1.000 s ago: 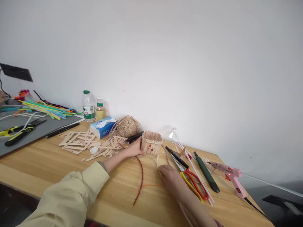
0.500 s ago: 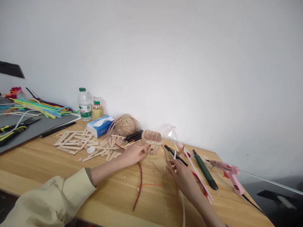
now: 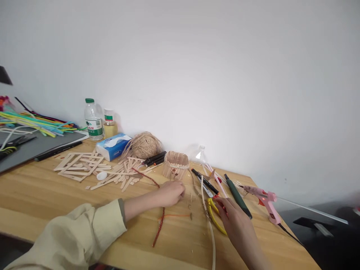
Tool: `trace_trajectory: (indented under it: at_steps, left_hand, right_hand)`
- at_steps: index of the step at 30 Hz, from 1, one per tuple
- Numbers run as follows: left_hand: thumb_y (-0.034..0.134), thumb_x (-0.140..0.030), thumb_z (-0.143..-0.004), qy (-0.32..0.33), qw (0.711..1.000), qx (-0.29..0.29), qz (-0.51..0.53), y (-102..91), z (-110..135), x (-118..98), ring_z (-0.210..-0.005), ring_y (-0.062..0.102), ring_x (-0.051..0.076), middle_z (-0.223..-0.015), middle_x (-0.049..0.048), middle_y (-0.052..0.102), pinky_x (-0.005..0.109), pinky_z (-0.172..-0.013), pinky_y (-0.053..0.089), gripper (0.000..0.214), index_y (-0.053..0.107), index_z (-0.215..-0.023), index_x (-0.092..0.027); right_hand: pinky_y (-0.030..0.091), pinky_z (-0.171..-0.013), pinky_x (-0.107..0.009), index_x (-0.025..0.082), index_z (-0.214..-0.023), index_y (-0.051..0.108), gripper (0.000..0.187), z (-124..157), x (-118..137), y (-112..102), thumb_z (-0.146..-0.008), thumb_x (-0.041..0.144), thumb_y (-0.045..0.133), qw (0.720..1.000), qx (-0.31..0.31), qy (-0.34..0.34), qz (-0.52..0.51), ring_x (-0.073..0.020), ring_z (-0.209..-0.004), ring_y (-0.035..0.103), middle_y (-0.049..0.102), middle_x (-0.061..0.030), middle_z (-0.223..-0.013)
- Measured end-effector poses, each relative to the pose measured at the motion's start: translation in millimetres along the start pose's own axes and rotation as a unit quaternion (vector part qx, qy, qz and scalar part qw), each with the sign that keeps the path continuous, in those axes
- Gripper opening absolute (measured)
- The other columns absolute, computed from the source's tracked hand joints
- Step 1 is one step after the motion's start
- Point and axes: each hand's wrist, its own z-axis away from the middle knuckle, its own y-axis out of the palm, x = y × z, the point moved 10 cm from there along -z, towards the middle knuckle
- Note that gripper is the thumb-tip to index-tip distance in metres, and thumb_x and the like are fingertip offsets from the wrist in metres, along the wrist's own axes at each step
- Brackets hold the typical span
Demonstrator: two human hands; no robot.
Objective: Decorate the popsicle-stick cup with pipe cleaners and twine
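Observation:
My right hand (image 3: 233, 215) grips a pair of scissors with yellow and red handles (image 3: 216, 219); the blades (image 3: 207, 190) point away from me beside a black marker (image 3: 206, 182). To the left of the scissors a pale cord (image 3: 210, 232) runs down to the near edge. My left hand (image 3: 171, 193) rests low over the table with its fingers curled, and what they hold, if anything, is hidden. Just behind it stands a small basket of wooden sticks (image 3: 176, 165) with a braided rim. A red glittery pipe cleaner (image 3: 159, 228) passes under the left forearm. An orange strand (image 3: 177, 215) lies in front.
Loose popsicle sticks (image 3: 80, 167), a tissue pack (image 3: 112, 146), a twine ball (image 3: 145, 145) and two bottles (image 3: 94, 123) are at left. On the right lie a green cutter (image 3: 238, 197) and a pink glue gun (image 3: 267, 200) with its cable. Pipe cleaners (image 3: 36, 122) cover a grey mat.
My right hand has left the pale cord and taken hold of the scissors, whose yellow handle now shows. My left hand has moved right and nearer, in front of the basket. The view has shifted slightly.

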Motion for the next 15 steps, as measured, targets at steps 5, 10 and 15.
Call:
trace_trajectory:
  at_steps: [5,10,15]
  left_hand:
    - [0.042,-0.005,-0.075,-0.026,0.997,0.005,-0.071,-13.9,10,12,-0.090,0.061,0.027,-0.093,0.0148,0.066,0.038,-0.076,0.049,0.023,0.063,-0.083,-0.013]
    - [0.036,-0.003,-0.079,-0.035,0.994,0.010,-0.101,-20.5,30,9,-0.091,0.061,0.025,-0.094,0.0120,0.067,0.036,-0.078,0.049,0.029,0.062,-0.088,-0.013]
    - [0.034,-0.004,-0.081,-0.040,0.994,-0.014,-0.097,-26.6,40,-6,-0.092,0.061,0.025,-0.107,0.0133,0.061,0.037,-0.079,0.049,0.030,0.058,-0.097,-0.012]
  right_hand:
    - [0.049,-0.071,-0.036,0.020,-0.107,0.059,0.027,12,18,14,-0.082,0.031,0.056,0.994,0.018,-0.045,0.103,-0.0279,-0.095,0.062,0.066,-0.0096,-0.104]
    - [0.045,-0.061,-0.032,0.019,-0.076,0.063,0.018,10,38,29,-0.085,0.013,0.049,0.991,0.041,-0.080,0.102,-0.0244,-0.075,0.063,0.065,-0.0077,-0.078]
    - [0.042,-0.061,-0.030,0.018,-0.079,0.061,0.020,4,53,27,-0.087,0.013,0.044,0.994,0.029,-0.098,0.049,-0.0224,-0.074,0.062,0.065,-0.0076,-0.077]
